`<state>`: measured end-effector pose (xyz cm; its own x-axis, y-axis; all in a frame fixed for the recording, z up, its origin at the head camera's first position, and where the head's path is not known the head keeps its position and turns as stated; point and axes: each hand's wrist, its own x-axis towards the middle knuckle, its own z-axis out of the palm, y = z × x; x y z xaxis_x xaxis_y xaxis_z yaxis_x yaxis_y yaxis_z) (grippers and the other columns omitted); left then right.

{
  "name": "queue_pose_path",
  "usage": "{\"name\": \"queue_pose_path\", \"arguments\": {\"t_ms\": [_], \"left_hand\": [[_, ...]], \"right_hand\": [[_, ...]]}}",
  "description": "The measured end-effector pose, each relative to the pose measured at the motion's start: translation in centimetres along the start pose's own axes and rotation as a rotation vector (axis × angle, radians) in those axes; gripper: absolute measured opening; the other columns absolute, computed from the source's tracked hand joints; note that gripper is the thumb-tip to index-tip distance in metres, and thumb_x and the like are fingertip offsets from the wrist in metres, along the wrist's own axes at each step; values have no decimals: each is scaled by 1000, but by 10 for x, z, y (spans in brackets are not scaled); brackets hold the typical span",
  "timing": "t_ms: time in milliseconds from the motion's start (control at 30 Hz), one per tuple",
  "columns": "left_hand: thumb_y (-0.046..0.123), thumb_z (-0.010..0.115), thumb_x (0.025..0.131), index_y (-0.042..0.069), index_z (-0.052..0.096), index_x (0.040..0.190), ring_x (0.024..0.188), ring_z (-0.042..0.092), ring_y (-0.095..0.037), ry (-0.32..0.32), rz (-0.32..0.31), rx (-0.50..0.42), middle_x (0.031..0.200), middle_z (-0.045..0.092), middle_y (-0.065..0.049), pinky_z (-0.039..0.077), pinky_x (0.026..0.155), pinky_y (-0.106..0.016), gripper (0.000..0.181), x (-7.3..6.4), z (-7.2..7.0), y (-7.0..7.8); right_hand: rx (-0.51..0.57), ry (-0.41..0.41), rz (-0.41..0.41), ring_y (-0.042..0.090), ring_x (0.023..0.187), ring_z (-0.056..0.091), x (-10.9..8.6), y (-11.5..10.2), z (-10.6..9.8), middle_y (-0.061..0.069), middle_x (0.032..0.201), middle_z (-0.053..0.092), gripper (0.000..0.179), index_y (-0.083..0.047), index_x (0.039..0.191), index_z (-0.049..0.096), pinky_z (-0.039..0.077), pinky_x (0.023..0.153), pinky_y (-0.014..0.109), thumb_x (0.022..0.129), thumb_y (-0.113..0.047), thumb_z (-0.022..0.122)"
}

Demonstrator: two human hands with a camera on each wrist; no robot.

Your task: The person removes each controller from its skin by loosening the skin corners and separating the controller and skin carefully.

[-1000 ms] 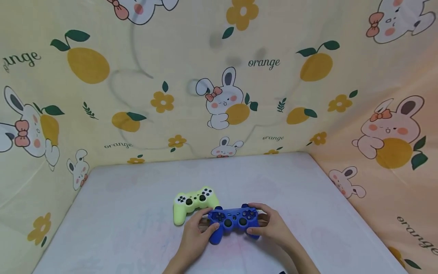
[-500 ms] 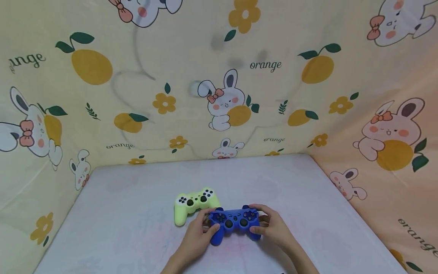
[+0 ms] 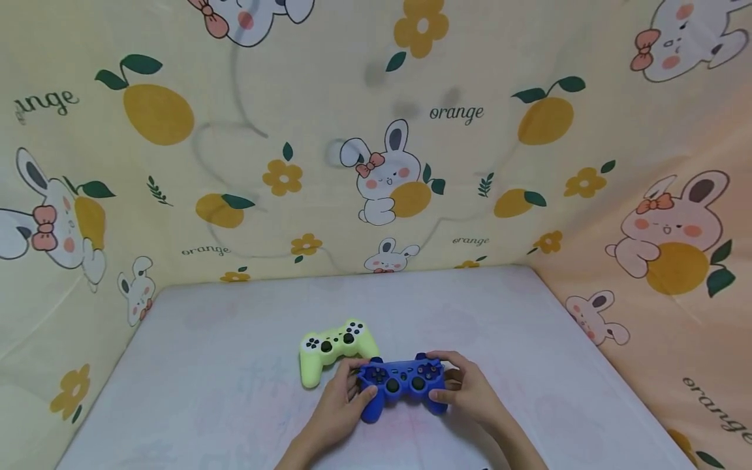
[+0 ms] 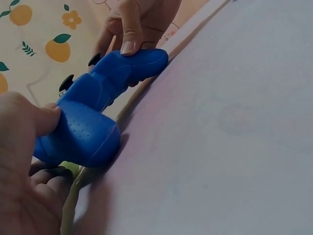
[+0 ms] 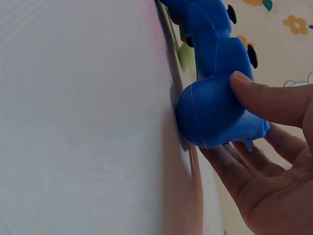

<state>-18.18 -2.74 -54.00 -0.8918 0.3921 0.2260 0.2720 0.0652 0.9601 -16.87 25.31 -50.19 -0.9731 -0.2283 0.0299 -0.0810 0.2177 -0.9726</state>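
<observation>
Both hands hold a blue game controller [image 3: 403, 378] between them, its two black sticks facing up. The left hand [image 3: 339, 403] grips its left side, thumb on top and index finger along the upper left edge. On the opposite end, the right hand [image 3: 473, 388] holds the right grip with its thumb over the face and fingers beneath. In the left wrist view, the controller's rounded handle [image 4: 90, 134] hangs close to the table. The right wrist view has the thumb pressing the other handle [image 5: 215, 110]. A yellow-green controller [image 3: 329, 349] lies just behind the left hand, partly covered by it.
The white-covered table [image 3: 235, 405] spreads around the hands. A patterned cloth [image 3: 317, 130] with rabbits and oranges stands as a wall at the back and on both sides. A small dark object shows at the bottom edge of the head view.
The blue controller stays in both hands at nearly the same spot. The head view has shifted slightly; the yellow-green controller has not visibly moved.
</observation>
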Motion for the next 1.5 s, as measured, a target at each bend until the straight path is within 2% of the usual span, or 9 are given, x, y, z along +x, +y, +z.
{"name": "queue_pose_path", "arguments": {"t_ms": [133,400,600,700,833,967,1200,1400,1500], "left_hand": [[15,62,98,6,41,133,134,40,-31,4,4,2,144,45,-18,37,103,-36,41,0,-1,-1],[22,59,100,5,42,135,133,43,-32,18,-36,79,143,47,-17,38,104,-39,42,2,-1,0],[27,61,99,7,45,136,115,59,-21,32,-34,141,133,55,-9,47,96,-34,45,2,-1,0],[31,62,98,8,45,139,107,61,-15,39,-50,179,130,57,-5,49,93,-34,49,3,-2,0],[32,64,97,7,47,140,104,61,-16,44,-55,208,128,57,-5,50,89,-33,53,4,-4,0],[29,68,94,4,51,135,104,60,-20,40,-41,190,123,57,-6,52,86,-31,50,7,-8,-1],[25,75,89,4,56,125,103,60,-22,13,-79,104,112,62,-7,51,86,-30,46,14,-17,-2],[20,77,87,1,57,121,98,61,-23,-5,-78,73,109,63,-8,52,80,-29,45,18,-20,1],[20,77,86,1,57,120,96,61,-22,-10,-77,71,109,62,-9,52,78,-29,44,19,-21,1]], "right_hand": [[7,-8,12,32,98,62,2,1,0,22,137,44,70,-7,138,53,56,77,34,74,8,80],[19,-19,63,32,100,63,8,3,0,23,136,45,65,-5,137,53,55,77,33,78,5,79],[35,-23,96,31,101,63,10,4,-1,23,134,47,65,-3,137,53,54,79,35,77,4,79],[10,-26,103,31,101,63,11,2,-2,22,133,48,65,-4,136,54,53,80,36,76,3,80],[-64,-47,101,28,98,63,16,0,-6,19,131,51,63,-6,131,57,52,79,37,74,0,83],[-120,-81,98,26,89,61,22,-2,-12,17,125,53,62,-6,126,58,51,71,34,71,-1,85],[-115,-112,101,24,79,57,30,-3,-18,17,117,51,62,-2,118,55,49,63,30,66,4,87],[-157,-113,118,23,76,55,37,1,-23,13,110,55,61,-3,114,58,47,65,32,63,1,90],[-153,-112,134,22,76,54,40,4,-25,12,100,57,61,-2,113,58,46,66,33,62,0,91]]}}
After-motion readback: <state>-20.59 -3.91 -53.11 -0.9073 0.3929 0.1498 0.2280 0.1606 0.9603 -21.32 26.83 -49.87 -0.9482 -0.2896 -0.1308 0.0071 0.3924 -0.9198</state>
